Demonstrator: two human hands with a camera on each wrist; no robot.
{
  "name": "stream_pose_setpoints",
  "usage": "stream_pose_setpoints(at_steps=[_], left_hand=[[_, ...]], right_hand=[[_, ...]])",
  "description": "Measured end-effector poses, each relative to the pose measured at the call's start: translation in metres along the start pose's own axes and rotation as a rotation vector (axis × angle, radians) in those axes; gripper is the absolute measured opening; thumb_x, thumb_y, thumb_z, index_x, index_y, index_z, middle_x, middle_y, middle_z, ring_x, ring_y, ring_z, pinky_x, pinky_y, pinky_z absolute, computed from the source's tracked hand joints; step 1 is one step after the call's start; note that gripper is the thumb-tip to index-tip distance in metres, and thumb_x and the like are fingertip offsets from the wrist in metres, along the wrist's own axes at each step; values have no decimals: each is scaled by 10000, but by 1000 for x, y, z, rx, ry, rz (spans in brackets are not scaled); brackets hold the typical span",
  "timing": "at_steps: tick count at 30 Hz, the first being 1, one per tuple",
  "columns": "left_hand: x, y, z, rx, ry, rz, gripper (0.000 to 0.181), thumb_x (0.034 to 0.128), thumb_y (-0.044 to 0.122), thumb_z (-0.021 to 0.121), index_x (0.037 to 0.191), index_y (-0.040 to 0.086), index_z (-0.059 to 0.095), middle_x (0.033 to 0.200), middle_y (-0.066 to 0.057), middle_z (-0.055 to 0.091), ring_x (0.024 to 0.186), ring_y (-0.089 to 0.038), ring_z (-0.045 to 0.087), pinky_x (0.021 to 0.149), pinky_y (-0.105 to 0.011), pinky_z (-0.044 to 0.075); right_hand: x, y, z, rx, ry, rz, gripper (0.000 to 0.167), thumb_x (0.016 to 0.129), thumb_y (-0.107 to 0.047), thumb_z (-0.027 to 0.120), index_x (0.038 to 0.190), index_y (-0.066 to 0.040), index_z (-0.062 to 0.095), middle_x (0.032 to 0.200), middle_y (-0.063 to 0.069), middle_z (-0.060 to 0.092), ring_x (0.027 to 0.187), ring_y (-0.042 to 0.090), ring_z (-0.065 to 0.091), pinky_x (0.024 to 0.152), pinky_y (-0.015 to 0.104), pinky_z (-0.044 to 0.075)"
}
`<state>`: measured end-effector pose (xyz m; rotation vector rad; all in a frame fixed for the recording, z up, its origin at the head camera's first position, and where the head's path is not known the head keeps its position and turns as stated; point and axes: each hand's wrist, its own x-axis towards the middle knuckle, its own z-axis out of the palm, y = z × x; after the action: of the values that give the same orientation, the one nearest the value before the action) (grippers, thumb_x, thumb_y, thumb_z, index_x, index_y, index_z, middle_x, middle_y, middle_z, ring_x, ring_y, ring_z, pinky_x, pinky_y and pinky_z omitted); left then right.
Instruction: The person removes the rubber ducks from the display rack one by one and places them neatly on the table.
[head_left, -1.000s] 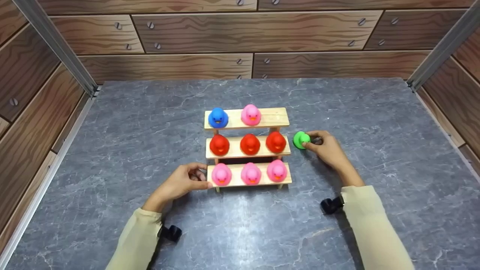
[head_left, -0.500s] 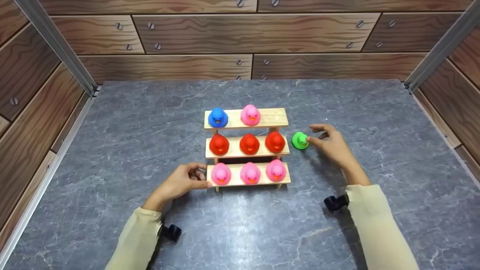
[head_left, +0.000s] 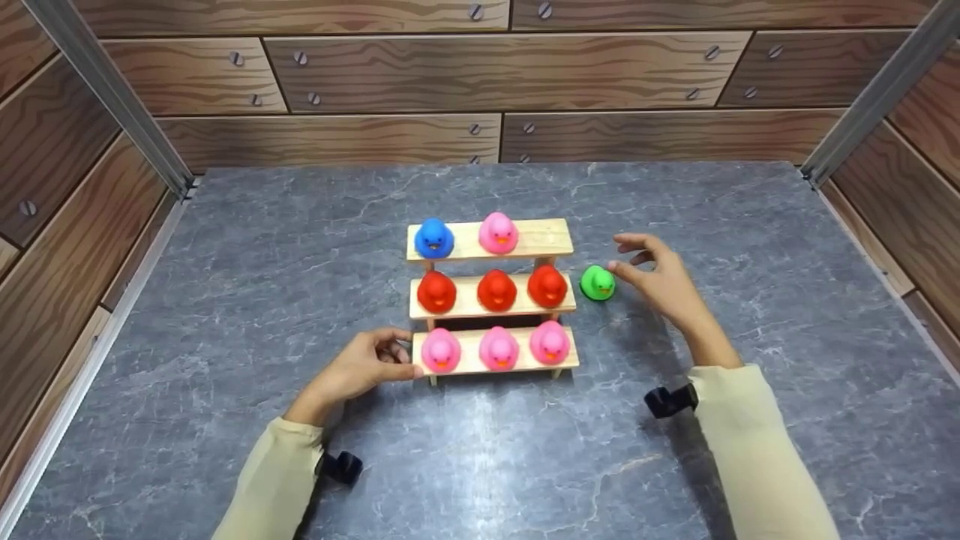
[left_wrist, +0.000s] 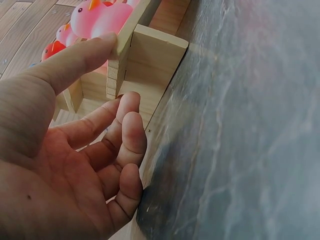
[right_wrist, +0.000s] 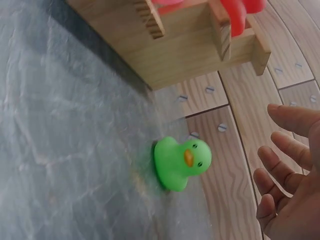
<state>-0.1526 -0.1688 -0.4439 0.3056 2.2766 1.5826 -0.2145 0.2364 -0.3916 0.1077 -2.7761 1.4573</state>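
Note:
A three-tier wooden shelf (head_left: 544, 238) bears several rubber ducks. At the left end of its lowest tier, my left hand (head_left: 367, 366) pinches the board; the left wrist view shows the thumb (left_wrist: 95, 52) on one face and the index fingertip by the other. A green rubber duck (head_left: 598, 283) stands on the tabletop just right of the middle tier. My right hand (head_left: 660, 277) is apart from that duck, to its right, fingers loosely spread and holding nothing. Pink ducks (head_left: 499, 349) line the bottom tier, red ducks (head_left: 496, 291) the middle one.
On the top tier sit a blue duck (head_left: 434, 238) at the left and a pink duck (head_left: 499, 233) in the middle. The grey marbled tabletop (head_left: 300, 247) is bordered by wood-patterned walls (head_left: 450, 71) at the back and sides.
My right hand has let go of the green duck and drawn away, up and to the right. The duck now stands alone on the table. My left hand stays at the shelf.

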Motion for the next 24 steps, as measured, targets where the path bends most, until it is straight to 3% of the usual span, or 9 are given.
stream_pose_setpoints(at_steps=[12, 24], left_hand=[[1, -1, 0, 12, 1, 2, 533, 782, 94, 771, 1217, -120, 549, 841, -47, 614, 716, -112, 513, 634, -190, 434], [1, -3, 0, 21, -2, -28, 545, 792, 133, 776, 1230, -99, 551, 849, -38, 614, 727, -114, 515, 651, -206, 426]], right_hand=[[-3, -35, 13, 43, 1, -92, 448, 917, -180, 651, 1320, -24, 531, 1240, 180, 553, 1009, 183, 470, 845, 324, 347], [-3, -62, 29, 108, -51, -142, 494, 900, -199, 676, 1344, -56, 512, 1236, 159, 547, 1017, 186, 463, 796, 266, 339]])
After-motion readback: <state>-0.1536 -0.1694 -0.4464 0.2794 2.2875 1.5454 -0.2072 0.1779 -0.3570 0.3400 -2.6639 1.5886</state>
